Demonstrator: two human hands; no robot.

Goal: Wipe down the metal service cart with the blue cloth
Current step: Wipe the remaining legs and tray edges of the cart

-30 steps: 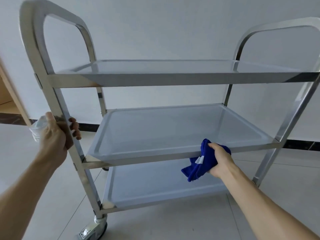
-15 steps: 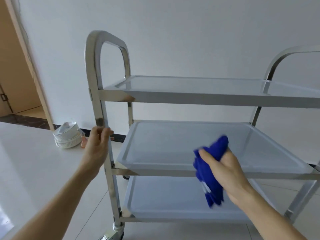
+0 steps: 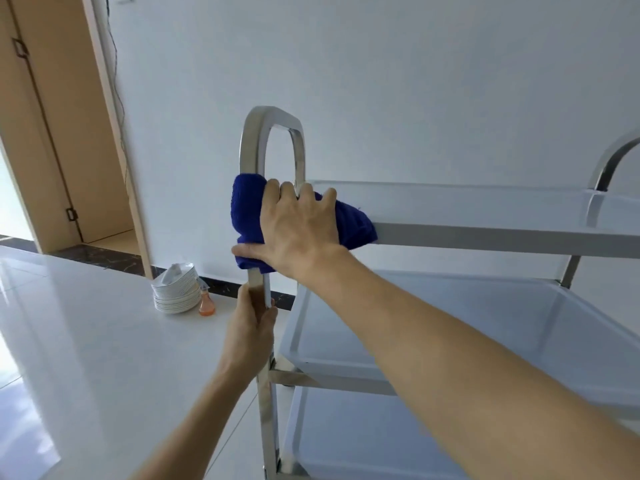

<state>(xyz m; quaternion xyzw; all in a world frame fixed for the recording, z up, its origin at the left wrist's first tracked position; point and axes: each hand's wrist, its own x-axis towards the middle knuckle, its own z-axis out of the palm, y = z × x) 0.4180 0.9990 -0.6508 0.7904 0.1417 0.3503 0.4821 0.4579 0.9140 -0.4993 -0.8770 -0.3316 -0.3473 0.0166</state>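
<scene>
Our right hand [image 3: 298,226] pressed the blue cloth [image 3: 247,206] against the near upright of the metal service cart [image 3: 485,233], just where the top shelf's front rail met that post. The fingers spread over the cloth and curled round it, the thumb reaching left beneath the bundle, so the cloth wrapped the post and spilled a little onto the rail to the right. Our left hand [image 3: 251,327] gripped the same upright lower down, between the cloth and the middle shelf, fingers closed round the steel.

Above the cloth the post bent over into the looped handle [image 3: 273,116]. The cart's three shelves stepped down to our right: the top one level with the cloth, the middle tray [image 3: 519,327] under our right forearm, the bottom tray [image 3: 363,445] below that. A second handle arch showed at the far right edge.

Left of the cart, on the pale glossy floor [image 3: 86,341] near the dark skirting, stood a stack of white plates [image 3: 175,289] with a small orange spray bottle [image 3: 206,303] just beside it. A wooden door frame [image 3: 114,133] rose at the left against the white wall [image 3: 381,64].
</scene>
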